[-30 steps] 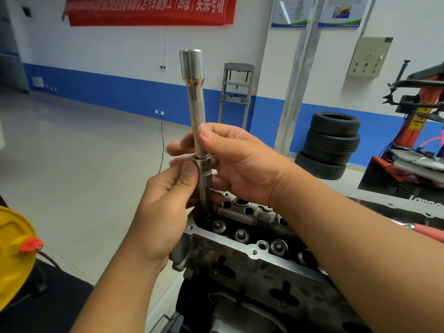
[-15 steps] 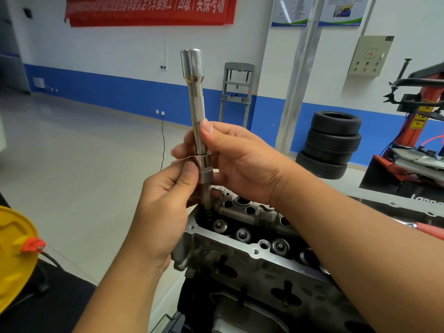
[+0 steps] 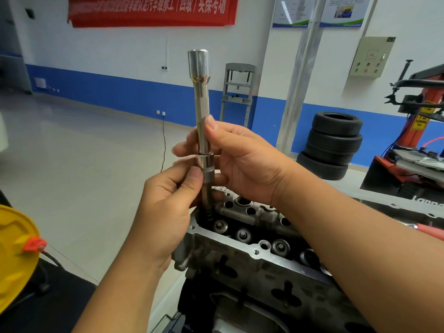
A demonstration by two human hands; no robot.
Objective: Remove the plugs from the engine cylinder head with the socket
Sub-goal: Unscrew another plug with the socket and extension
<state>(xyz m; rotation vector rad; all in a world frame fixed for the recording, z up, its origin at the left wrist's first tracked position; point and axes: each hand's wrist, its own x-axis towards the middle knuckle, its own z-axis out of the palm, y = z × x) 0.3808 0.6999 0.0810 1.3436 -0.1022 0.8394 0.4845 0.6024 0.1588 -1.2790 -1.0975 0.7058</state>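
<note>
Chrome socket [image 3: 203, 131] on its extension stands upright, lower end in the cylinder head [image 3: 242, 258] well at 12 o'clock. Right hand [image 3: 242, 162] fingers clamp the shaft; left hand [image 3: 165, 203] pinches the collar.

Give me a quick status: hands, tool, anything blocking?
Both hands, left and right, grip the socket extension, upright. Lower end sits in the cylinder head. Nothing blocking.

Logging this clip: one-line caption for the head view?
Both hands grip an upright socket extension seated in the cylinder head.
</note>
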